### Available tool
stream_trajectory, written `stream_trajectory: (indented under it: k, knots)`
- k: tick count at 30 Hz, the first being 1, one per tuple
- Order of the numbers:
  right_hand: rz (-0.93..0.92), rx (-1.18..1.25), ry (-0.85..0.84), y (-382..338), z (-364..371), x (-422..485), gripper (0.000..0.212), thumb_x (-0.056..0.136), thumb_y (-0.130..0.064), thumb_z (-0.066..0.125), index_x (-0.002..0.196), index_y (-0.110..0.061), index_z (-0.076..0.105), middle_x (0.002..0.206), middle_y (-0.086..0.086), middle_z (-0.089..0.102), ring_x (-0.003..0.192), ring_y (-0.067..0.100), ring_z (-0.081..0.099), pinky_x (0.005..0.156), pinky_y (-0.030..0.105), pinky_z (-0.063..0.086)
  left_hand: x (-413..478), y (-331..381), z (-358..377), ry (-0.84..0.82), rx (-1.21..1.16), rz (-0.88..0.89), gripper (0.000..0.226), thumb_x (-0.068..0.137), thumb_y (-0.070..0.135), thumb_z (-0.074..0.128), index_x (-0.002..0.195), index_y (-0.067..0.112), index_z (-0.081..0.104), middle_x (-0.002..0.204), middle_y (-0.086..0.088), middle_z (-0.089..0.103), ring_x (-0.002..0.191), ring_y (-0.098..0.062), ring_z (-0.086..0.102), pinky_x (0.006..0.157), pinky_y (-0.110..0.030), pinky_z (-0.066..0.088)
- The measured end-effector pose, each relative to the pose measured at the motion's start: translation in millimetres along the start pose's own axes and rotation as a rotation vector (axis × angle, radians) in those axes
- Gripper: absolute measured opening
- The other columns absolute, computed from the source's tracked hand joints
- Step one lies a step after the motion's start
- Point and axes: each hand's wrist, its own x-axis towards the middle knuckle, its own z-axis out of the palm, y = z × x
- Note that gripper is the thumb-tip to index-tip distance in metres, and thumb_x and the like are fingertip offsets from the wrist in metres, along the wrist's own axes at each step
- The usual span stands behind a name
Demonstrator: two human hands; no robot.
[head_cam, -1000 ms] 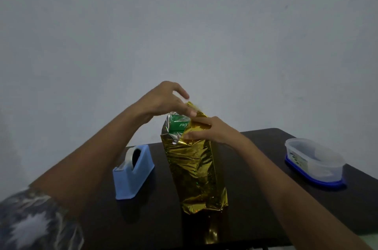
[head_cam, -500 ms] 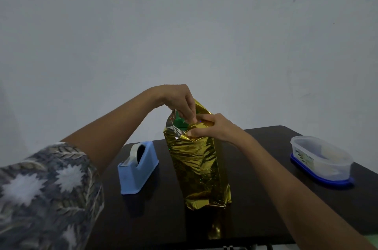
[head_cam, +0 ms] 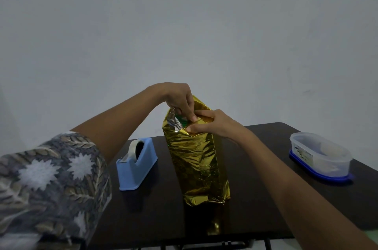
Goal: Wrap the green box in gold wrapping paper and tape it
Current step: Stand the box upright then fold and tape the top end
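Observation:
The green box [head_cam: 181,122] stands upright on the dark table [head_cam: 255,198], almost wholly covered by gold wrapping paper [head_cam: 194,159]; only a sliver of green shows at the open top. My left hand [head_cam: 180,99] reaches over the top from above, its fingers curled down into the paper's opening. From the right, my right hand [head_cam: 212,124] pinches the folded gold flap at the top between thumb and fingers. A blue tape dispenser [head_cam: 137,164] with a roll of clear tape sits left of the box.
A clear plastic container [head_cam: 319,154] resting on a blue lid lies at the table's right side. A pale wall stands behind the table. The table's front edge runs along the bottom of the view.
My left hand has turned over from lying flat above the box to pointing its fingers down into the top opening. Less green shows. My right hand keeps its pinch.

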Motion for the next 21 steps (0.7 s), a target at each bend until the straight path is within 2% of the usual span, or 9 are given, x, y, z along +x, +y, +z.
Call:
stream_trajectory:
  k: [5, 9, 11, 14, 17, 19, 21]
  knots:
    - [-0.015, -0.018, 0.004, 0.1, 0.4, 1.4, 0.114, 0.035, -0.078, 0.064, 0.137, -0.03, 0.047, 0.138, 0.006, 0.049, 0.123, 0.025, 0.049, 0.102, 0.045, 0.043, 3.8, -1.0, 2.5, 0.097, 0.131, -0.075, 0.033, 0.069, 0.042, 0.077, 0.069, 0.013, 0.063, 0.069, 0.004, 0.061, 0.075, -0.014, 0.058, 0.068, -0.023, 0.043]
    - [-0.013, -0.03, 0.012, 0.6, 0.1, 1.8, 0.116, 0.034, -0.079, 0.061, 0.138, -0.03, 0.047, 0.139, 0.005, 0.048, 0.124, 0.024, 0.048, 0.103, 0.045, 0.042, -1.1, 3.6, 6.4, 0.17, 0.241, -0.125, 0.066, 0.072, 0.048, 0.073, 0.109, -0.005, 0.062, 0.1, -0.015, 0.066, 0.097, -0.031, 0.061, 0.08, -0.036, 0.046]
    - [-0.011, -0.035, 0.009, 0.3, -0.1, 1.6, 0.109, 0.04, -0.076, 0.063, 0.138, -0.029, 0.047, 0.139, 0.005, 0.048, 0.124, 0.023, 0.048, 0.103, 0.045, 0.041, -1.8, 1.4, 7.5, 0.177, 0.211, -0.127, 0.069, 0.071, 0.048, 0.074, 0.112, -0.006, 0.06, 0.107, -0.02, 0.065, 0.101, -0.034, 0.059, 0.076, -0.036, 0.046]
    - [-0.009, -0.024, 0.004, 1.4, -0.9, 1.2, 0.097, 0.053, -0.069, 0.071, 0.138, -0.028, 0.046, 0.141, 0.007, 0.045, 0.126, 0.026, 0.045, 0.104, 0.046, 0.04, 0.4, -8.1, 7.9, 0.139, 0.15, -0.125, 0.057, 0.073, 0.046, 0.073, 0.103, -0.001, 0.064, 0.093, -0.008, 0.061, 0.078, -0.017, 0.052, 0.061, -0.025, 0.04]
    - [-0.019, -0.023, 0.001, 3.0, -1.2, 1.5, 0.085, 0.065, -0.06, 0.073, 0.139, -0.029, 0.045, 0.143, 0.008, 0.042, 0.128, 0.027, 0.044, 0.105, 0.047, 0.039, 4.4, -15.5, 7.9, 0.079, 0.082, -0.101, 0.039, 0.077, 0.044, 0.07, 0.091, 0.008, 0.064, 0.088, 0.005, 0.058, 0.087, -0.016, 0.051, 0.071, -0.026, 0.042]
    - [-0.012, -0.045, 0.008, 1.4, -0.5, 0.9, 0.091, 0.059, -0.066, 0.071, 0.138, -0.03, 0.045, 0.143, 0.008, 0.041, 0.128, 0.028, 0.044, 0.105, 0.047, 0.039, 7.4, -19.1, 8.2, 0.052, 0.039, -0.101, 0.033, 0.076, 0.045, 0.07, 0.086, 0.014, 0.064, 0.085, 0.003, 0.058, 0.085, -0.018, 0.052, 0.07, -0.026, 0.043]
    - [0.001, -0.049, 0.018, -0.5, 0.3, 0.1, 0.1, 0.048, -0.071, 0.065, 0.138, -0.032, 0.046, 0.143, 0.008, 0.041, 0.127, 0.028, 0.044, 0.104, 0.047, 0.039, 9.0, -20.5, 8.7, 0.037, -0.004, -0.116, 0.029, 0.075, 0.046, 0.071, 0.081, 0.019, 0.063, 0.092, -0.004, 0.06, 0.086, -0.019, 0.053, 0.07, -0.028, 0.045]
